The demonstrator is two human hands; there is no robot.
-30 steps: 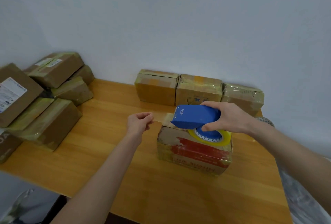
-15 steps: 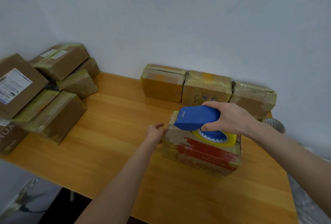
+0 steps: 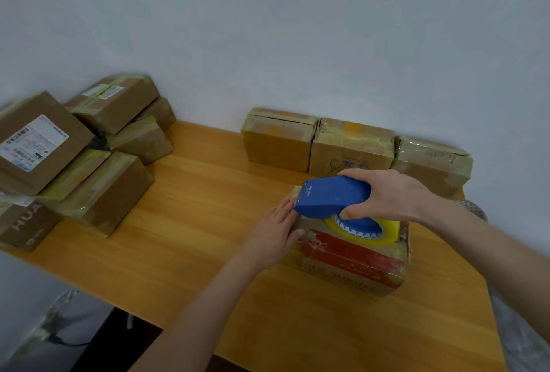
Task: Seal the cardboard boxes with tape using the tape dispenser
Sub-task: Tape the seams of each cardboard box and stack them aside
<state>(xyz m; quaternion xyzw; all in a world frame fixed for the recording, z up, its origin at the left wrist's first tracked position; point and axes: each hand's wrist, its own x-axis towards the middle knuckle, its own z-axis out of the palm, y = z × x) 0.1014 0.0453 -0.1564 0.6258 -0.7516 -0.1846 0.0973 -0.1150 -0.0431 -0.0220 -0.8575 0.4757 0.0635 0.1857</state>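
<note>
Flat, straight fingers of the left hand (image 3: 275, 230) press on the left face of the box (image 3: 351, 264), thumb along its near edge, holding nothing. Just right of it, the blue dispenser (image 3: 333, 199) sits tilted over the box top, nose at the left edge. The right hand (image 3: 390, 196) is curled round its body, and the yellow roll (image 3: 387, 233) shows beneath. The box stands lower right of centre in the frame.

The step looks like anchoring the tape end on that left face. I cannot make out the strand itself. To do it well, the left hand should rub the end down firmly and brace the box so it does not slide. The right hand should then draw the dispenser straight across the top seam toward the right, nose low and the tape taut, so that no wrinkle forms. The box is worn and already heavily taped, so the new strip may grip poorly on old tape.

A pile (image 3: 74, 148) of taped boxes fills the left of the frame, some on the table (image 3: 178, 237). The wood is smooth. A row (image 3: 351, 145) of three boxes stands at centre against the pale wall (image 3: 297, 29), well apart from the pile.
</note>
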